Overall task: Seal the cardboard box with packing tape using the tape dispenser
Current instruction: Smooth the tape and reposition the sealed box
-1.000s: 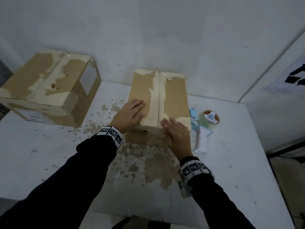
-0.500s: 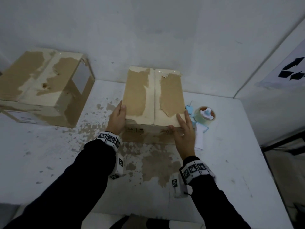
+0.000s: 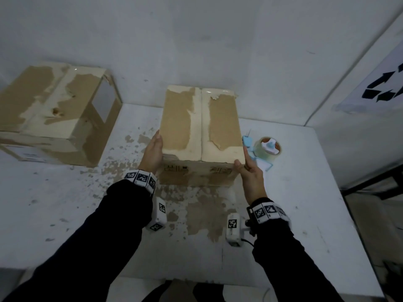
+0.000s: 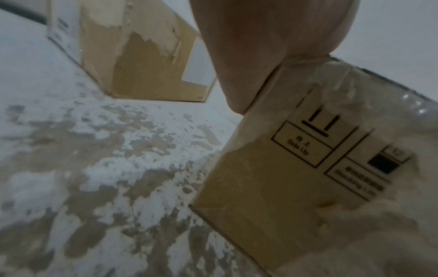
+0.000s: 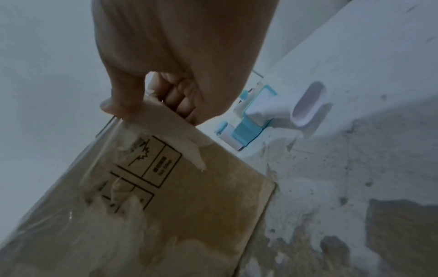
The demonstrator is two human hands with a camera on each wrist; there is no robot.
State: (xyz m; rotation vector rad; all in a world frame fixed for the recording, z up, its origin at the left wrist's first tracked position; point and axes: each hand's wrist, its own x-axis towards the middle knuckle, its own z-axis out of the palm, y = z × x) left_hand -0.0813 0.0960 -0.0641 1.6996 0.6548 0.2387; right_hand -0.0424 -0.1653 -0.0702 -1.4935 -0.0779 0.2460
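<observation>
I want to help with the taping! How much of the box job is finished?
Done: the flaps of the cardboard box lie closed. In hand: the left hand presses its left side, the right hand holds its near right corner. Left: all the taping, it seems; the tape dispenser lies untouched beside the box.

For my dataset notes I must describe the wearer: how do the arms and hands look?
The left hand and right hand are bare. Both sleeves are long and black. Each wrist wears a white band printed with black square code markers; a small white camera box with the same markers hangs under it. A thin black cable leaves the right box.
</observation>
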